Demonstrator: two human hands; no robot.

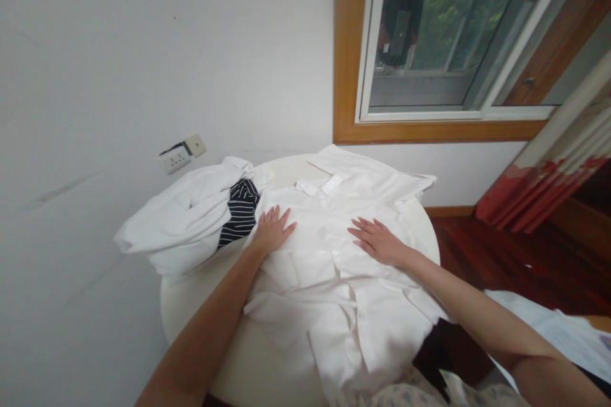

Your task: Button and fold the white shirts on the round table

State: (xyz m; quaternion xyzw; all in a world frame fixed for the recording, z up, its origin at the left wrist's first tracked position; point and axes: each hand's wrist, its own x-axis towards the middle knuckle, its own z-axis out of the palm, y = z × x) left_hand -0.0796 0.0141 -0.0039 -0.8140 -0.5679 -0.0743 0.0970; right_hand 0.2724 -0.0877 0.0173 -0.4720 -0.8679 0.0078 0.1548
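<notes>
A white collared shirt (pixel 315 267) lies spread front side up over a round table (pixel 229 362), its collar toward the wall and its lower part wrinkled near my body. Flat on the shirt's left side rests my left hand (pixel 273 230), fingers spread. On the right side of the shirt, my right hand (pixel 378 240) also lies flat with its fingers stretched out. One sleeve reaches out at the far right of the table. Neither hand grips the cloth.
Left of the shirt sits a pile of white clothes (pixel 186 216) with a black-and-white striped cloth (pixel 238 213). Beyond the table are a wall socket (pixel 174 159) and a wood-framed window (pixel 352 76). A curtain (pixel 539 184) hangs at right; pale fabric (pixel 548 331) lies at lower right.
</notes>
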